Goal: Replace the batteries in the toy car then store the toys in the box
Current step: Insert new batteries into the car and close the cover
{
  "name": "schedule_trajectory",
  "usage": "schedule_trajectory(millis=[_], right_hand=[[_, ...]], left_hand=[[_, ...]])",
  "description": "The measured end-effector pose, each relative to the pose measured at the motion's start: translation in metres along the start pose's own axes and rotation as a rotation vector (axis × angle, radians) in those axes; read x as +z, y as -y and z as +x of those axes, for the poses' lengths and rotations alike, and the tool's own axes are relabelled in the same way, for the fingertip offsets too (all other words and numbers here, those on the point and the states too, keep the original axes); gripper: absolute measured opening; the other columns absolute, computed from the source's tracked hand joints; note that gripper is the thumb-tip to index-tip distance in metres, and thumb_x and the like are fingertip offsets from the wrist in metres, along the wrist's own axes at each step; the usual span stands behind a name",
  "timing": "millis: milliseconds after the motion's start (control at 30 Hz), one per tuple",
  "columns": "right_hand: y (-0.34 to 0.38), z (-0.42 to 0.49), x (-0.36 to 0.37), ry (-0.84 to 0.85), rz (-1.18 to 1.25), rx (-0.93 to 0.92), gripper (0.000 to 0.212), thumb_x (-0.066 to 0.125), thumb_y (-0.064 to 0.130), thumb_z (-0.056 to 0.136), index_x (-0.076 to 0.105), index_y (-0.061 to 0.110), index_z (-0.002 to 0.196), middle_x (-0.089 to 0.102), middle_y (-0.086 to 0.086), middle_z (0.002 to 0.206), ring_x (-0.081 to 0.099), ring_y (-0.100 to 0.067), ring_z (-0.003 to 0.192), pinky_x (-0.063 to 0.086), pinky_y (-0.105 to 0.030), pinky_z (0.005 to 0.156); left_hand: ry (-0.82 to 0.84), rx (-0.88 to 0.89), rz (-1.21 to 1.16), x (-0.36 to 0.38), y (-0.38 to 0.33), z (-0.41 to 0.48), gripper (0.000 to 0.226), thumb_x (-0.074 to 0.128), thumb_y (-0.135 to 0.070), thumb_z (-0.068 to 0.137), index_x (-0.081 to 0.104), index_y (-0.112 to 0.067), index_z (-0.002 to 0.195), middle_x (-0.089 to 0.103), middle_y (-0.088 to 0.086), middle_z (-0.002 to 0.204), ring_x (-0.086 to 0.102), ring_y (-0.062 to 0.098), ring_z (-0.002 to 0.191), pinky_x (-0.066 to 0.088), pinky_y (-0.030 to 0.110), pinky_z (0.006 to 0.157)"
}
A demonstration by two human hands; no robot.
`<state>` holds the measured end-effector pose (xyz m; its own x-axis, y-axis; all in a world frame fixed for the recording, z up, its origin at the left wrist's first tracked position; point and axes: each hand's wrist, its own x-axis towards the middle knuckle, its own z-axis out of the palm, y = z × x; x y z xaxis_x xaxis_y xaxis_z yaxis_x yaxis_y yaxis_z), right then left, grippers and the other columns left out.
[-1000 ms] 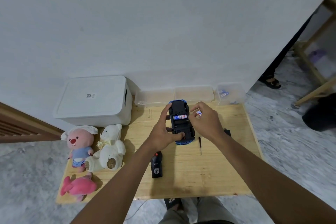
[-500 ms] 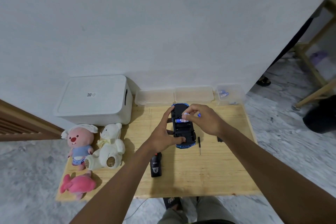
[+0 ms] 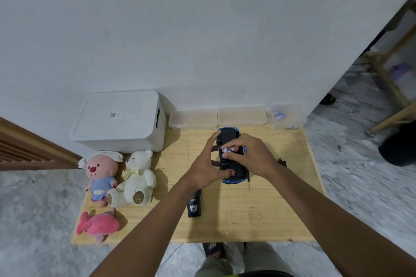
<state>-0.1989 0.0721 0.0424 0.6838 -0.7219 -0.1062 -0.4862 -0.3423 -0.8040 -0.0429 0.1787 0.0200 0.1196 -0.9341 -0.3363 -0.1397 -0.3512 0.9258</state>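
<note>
- Head view recorded the toy car [image 3: 228, 135] lying upside down on the wooden bench [image 3: 270, 213], black underside up, with blue bodywork showing at both ends.
- The left hand [image 3: 206, 167] gripped the car from its left side, index finger on the far end and thumb on the near end.
- The right hand [image 3: 249, 157] reached over from the right, fingertips curled onto a battery [image 3: 227, 150] at the open compartment; full seating could not be confirmed.
- A thin screwdriver [image 3: 249, 184] lay just right of the car, and a small black plate [image 3: 282, 162] lay further right.
- A black remote control [image 3: 194, 206] lay beside the left forearm.
- The white storage box [image 3: 119, 119] stood at the far left with its lid on.
- In front of it sat a pink plush [image 3: 100, 171], a white teddy bear [image 3: 135, 177] and a pink fish plush [image 3: 99, 226].
- Clear containers [image 3: 193, 119] lined the far edge.
</note>
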Motion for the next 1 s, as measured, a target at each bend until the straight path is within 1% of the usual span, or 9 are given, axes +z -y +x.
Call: schedule_trajectory(millis=[167,333,433,567,733,800,867,933,1000], right_hand=[[0.0,-0.001,0.002,-0.053,0.124,0.031,0.022,0.081,0.033,0.082,0.077,0.043,0.101,0.064,0.008,0.088,0.062,-0.005,0.089,0.051,-0.024,0.084],[0.003,0.003,-0.001,-0.093,0.143,-0.019,0.023,0.083,0.029,0.08,0.078,0.039,0.101,0.069,0.011,0.085,0.065,-0.007,0.091,0.053,-0.032,0.088],[0.002,0.003,-0.003,-0.061,0.066,-0.024,0.022,0.082,0.032,0.081,0.077,0.041,0.101,0.064,0.01,0.085,0.062,-0.007,0.087,0.053,-0.031,0.083],[0.003,-0.001,-0.004,-0.022,-0.005,0.019,0.018,0.076,0.044,0.085,0.076,0.044,0.103,0.048,0.01,0.079,0.052,-0.008,0.076,0.043,-0.023,0.069],[0.004,-0.003,-0.001,-0.125,0.06,0.116,0.016,0.081,0.042,0.08,0.077,0.041,0.095,0.048,0.009,0.076,0.051,-0.008,0.072,0.041,-0.022,0.067],[0.003,-0.004,0.002,-0.208,0.061,0.159,0.023,0.086,0.046,0.072,0.071,0.035,0.086,0.047,0.008,0.072,0.049,-0.009,0.067,0.04,-0.024,0.062],[0.001,-0.005,0.004,-0.244,0.034,0.186,0.027,0.087,0.047,0.068,0.066,0.034,0.079,0.049,0.009,0.076,0.051,-0.009,0.071,0.039,-0.024,0.061],[0.0,-0.007,0.005,-0.24,0.028,0.206,0.022,0.087,0.047,0.069,0.069,0.037,0.077,0.051,0.009,0.082,0.054,-0.009,0.078,0.039,-0.023,0.064],[0.0,-0.01,0.002,-0.237,0.032,0.217,0.015,0.086,0.044,0.072,0.073,0.038,0.077,0.05,0.012,0.078,0.052,-0.008,0.075,0.039,-0.022,0.062]], left_hand=[[-0.013,-0.001,-0.01,-0.003,-0.001,0.003,0.116,0.088,-0.008,0.076,0.019,-0.056,0.155,0.053,-0.007,0.143,0.07,0.02,0.107,0.06,0.037,0.095],[-0.013,-0.012,0.002,-0.004,-0.001,0.005,0.117,0.088,-0.01,0.074,0.019,-0.058,0.155,0.053,-0.006,0.143,0.07,0.02,0.109,0.06,0.041,0.097],[-0.014,-0.014,-0.009,-0.001,-0.003,0.005,0.116,0.088,-0.008,0.076,0.019,-0.057,0.155,0.053,-0.007,0.141,0.071,0.024,0.107,0.061,0.039,0.095],[-0.017,0.006,-0.014,-0.001,-0.003,0.006,0.115,0.088,-0.009,0.075,0.02,-0.056,0.156,0.052,-0.007,0.144,0.066,0.019,0.115,0.059,0.04,0.097],[-0.029,-0.002,-0.02,0.003,-0.005,0.004,0.115,0.087,-0.004,0.078,0.019,-0.053,0.157,0.052,-0.008,0.14,0.07,0.02,0.104,0.06,0.024,0.08],[-0.044,0.008,-0.012,0.005,-0.006,0.003,0.113,0.087,-0.007,0.078,0.02,-0.055,0.155,0.052,-0.009,0.139,0.069,0.021,0.105,0.06,0.027,0.081],[-0.052,0.019,0.01,0.008,-0.009,0.003,0.11,0.087,-0.009,0.077,0.022,-0.055,0.153,0.051,-0.008,0.141,0.068,0.022,0.106,0.062,0.032,0.086],[-0.054,0.031,0.023,0.01,-0.009,0.002,0.109,0.087,-0.01,0.077,0.023,-0.055,0.153,0.051,-0.007,0.142,0.069,0.022,0.107,0.062,0.036,0.089],[-0.063,0.045,0.013,0.012,-0.008,0.0,0.109,0.087,-0.009,0.077,0.024,-0.054,0.153,0.051,-0.007,0.142,0.071,0.02,0.104,0.063,0.036,0.086]])
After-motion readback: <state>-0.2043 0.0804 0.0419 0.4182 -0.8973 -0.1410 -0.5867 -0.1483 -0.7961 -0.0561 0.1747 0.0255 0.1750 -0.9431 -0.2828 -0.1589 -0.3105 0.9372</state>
